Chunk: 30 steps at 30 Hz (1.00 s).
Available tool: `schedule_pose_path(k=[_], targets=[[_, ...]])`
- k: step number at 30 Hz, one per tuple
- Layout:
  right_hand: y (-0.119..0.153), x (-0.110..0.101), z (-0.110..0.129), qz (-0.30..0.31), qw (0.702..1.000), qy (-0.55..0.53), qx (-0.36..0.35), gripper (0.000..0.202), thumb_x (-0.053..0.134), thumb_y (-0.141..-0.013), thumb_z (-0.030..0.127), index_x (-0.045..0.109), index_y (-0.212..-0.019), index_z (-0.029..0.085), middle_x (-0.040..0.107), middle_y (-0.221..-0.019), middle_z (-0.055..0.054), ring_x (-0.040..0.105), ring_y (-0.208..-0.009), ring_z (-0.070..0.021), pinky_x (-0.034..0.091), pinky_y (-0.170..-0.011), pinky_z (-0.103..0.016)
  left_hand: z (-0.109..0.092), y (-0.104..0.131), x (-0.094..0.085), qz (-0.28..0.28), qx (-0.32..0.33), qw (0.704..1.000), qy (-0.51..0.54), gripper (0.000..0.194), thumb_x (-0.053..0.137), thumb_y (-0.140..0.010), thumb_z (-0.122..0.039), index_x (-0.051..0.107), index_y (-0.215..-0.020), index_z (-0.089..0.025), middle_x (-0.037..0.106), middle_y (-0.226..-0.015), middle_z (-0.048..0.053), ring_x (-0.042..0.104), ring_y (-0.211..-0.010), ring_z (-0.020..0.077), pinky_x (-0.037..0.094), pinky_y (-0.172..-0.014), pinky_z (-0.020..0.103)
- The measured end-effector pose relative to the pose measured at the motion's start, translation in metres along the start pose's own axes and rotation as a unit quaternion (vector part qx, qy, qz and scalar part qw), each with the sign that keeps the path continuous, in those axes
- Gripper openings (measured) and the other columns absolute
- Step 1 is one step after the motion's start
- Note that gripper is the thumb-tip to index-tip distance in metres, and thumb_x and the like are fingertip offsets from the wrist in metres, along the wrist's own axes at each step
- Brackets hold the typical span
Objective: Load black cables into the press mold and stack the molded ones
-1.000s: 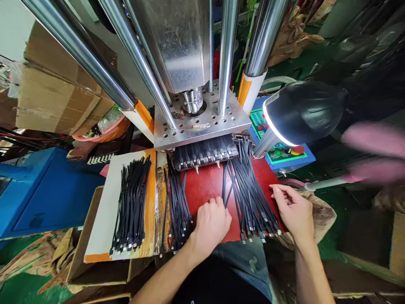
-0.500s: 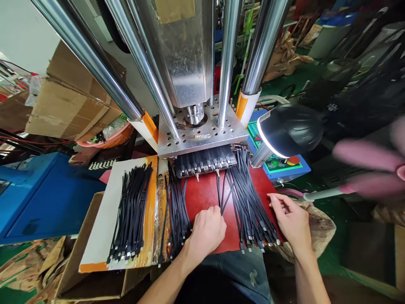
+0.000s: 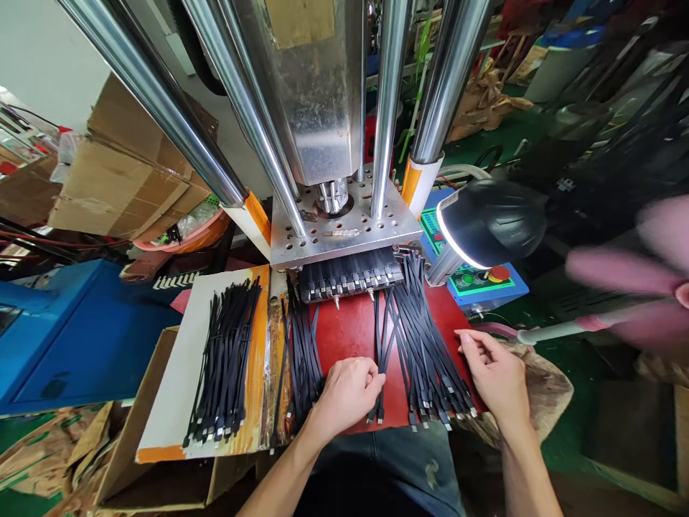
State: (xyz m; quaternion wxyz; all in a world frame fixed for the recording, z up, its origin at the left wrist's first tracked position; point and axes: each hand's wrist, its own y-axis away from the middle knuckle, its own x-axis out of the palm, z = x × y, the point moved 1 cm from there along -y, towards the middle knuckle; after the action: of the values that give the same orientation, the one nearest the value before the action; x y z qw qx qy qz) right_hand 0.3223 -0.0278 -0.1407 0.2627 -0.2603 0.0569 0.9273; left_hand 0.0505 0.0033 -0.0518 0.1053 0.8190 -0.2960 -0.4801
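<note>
My left hand rests low over the red work surface, its fingers curled, beside a few black cables. What its fingertips hold, if anything, is hidden. To the right, my right hand hovers at the surface's edge with loosely bent fingers and nothing between them. A thick bundle of black cables fans out between the hands. More cables lie left of my left hand. Under the press plate, a black fixture holds a row of metal connectors.
Bundled cables lie on a white board at left, above an open cardboard box. A lit black lamp stands at right by a control box. A pink fan spins at far right.
My left hand has shifted slightly left and down, and cable ends now show beside it on the red surface. My right hand has stayed in place.
</note>
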Motion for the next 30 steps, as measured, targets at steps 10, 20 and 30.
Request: schedule_pose_path(k=[10, 20, 30], targets=[[0.0, 0.001, 0.0, -0.004, 1.0, -0.002, -0.019, 0.047, 0.062, -0.092, 0.062, 0.083, -0.098, 0.02, 0.078, -0.075, -0.007, 0.068, -0.062, -0.0212, 0.056, -0.064, -0.033, 0.001, -0.001, 0.009, -0.021, -0.012, 1.0, -0.002, 0.024, 0.063, -0.106, -0.028, 0.078, -0.088, -0.02, 0.083, -0.093, 0.006, 0.076, -0.094, 0.0252, 0.046, -0.081, 0.032], [-0.001, -0.001, 0.002, 0.002, 1.0, 0.006, -0.014, 0.046, 0.062, -0.091, 0.061, 0.082, -0.096, 0.021, 0.079, -0.075, -0.008, 0.07, -0.063, -0.0232, 0.057, -0.066, -0.035, -0.003, 0.001, 0.02, -0.044, -0.026, 0.998, -0.027, 0.021, 0.066, -0.107, -0.029, 0.077, -0.092, -0.02, 0.082, -0.095, 0.006, 0.076, -0.099, 0.0263, 0.049, -0.086, 0.033], [-0.001, 0.0, -0.001, 0.005, 1.0, 0.007, 0.002, 0.048, 0.062, -0.091, 0.063, 0.083, -0.099, 0.021, 0.082, -0.083, -0.01, 0.074, -0.07, -0.0254, 0.057, -0.068, -0.036, 0.001, 0.001, 0.027, -0.056, -0.02, 0.997, -0.039, 0.017, 0.069, -0.107, -0.031, 0.073, -0.094, -0.02, 0.081, -0.098, 0.006, 0.076, -0.098, 0.0264, 0.047, -0.082, 0.032]])
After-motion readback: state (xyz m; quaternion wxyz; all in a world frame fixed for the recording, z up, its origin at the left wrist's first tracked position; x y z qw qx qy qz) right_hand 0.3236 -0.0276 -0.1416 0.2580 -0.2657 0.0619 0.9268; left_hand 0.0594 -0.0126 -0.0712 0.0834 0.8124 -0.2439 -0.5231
